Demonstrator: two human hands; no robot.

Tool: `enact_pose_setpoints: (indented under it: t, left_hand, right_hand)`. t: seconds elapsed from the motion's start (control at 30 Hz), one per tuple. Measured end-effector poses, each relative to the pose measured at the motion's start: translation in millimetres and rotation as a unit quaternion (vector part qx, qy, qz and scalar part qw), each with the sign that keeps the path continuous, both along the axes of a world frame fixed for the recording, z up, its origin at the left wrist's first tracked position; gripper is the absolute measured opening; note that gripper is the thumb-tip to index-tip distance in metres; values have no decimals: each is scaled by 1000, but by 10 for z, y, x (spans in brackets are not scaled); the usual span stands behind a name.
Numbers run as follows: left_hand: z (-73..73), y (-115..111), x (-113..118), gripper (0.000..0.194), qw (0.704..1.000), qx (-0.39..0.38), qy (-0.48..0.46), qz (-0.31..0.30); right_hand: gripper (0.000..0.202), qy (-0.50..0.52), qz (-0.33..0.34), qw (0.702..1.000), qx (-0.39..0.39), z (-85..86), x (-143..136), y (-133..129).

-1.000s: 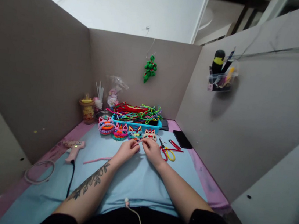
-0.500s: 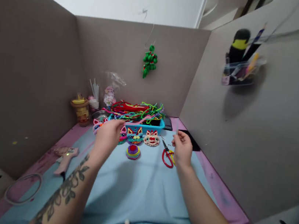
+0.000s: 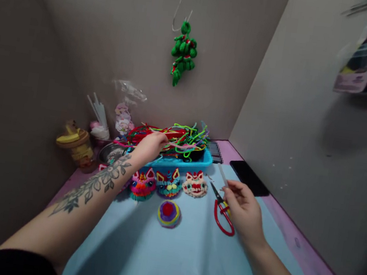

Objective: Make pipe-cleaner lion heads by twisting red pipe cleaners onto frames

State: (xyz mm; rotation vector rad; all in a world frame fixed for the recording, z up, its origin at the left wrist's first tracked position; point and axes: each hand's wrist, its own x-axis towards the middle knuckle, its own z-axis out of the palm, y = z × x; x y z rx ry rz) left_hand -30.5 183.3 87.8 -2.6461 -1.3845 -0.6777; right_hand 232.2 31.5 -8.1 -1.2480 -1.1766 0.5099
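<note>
My left hand reaches over the blue tray, its fingers pinched at the tangle of fuzzy pipe cleaners. A pink strand lies by the fingertips; I cannot make out what they grip. My right hand is closed on a slim translucent glue stick, which points up and left. Just beneath that hand lie scissors with red and yellow handles. In front of the tray sit several pipe-cleaner animal heads. Nearer stands a round striped piece with a red centre.
A black phone lies at the right. Back left are a yellow-lidded cup, white sticks and a metal bowl. A green ornament hangs on the grey back panel. A pen holder is on the right panel.
The camera view has tilted down and come closer. My left hand has moved forward over the tray's pile. My right hand still holds the glue stick, now tilted more to the left.
</note>
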Motion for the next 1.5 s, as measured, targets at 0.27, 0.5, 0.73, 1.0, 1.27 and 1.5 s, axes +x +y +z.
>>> enact_pose_setpoints:
  t: [0.27, 0.5, 0.73, 1.0, 1.27, 1.5]
  left_hand:
    - [61, 802, 107, 15, 986, -108, 118, -51]
    - [12, 928, 490, 29, 960, -163, 223, 36]
    - [-101, 873, 503, 23, 959, -186, 207, 48]
    - [-93, 826, 270, 22, 975, -145, 146, 81]
    - [-45, 948, 622, 40, 982, -28, 157, 98]
    - [-74, 1200, 891, 29, 967, -67, 231, 85]
  right_hand:
    - [21, -336, -44, 936, 91, -131, 227, 251]
    - [22, -383, -36, 920, 78, -139, 206, 325]
    - [21, -348, 0, 928, 130, -9, 110, 247]
    - [23, -293, 115, 945, 91, 146, -192, -9]
    - [19, -549, 448, 693, 133, 762, -664, 38]
    - [17, -558, 662, 479, 146, 924, -910, 236]
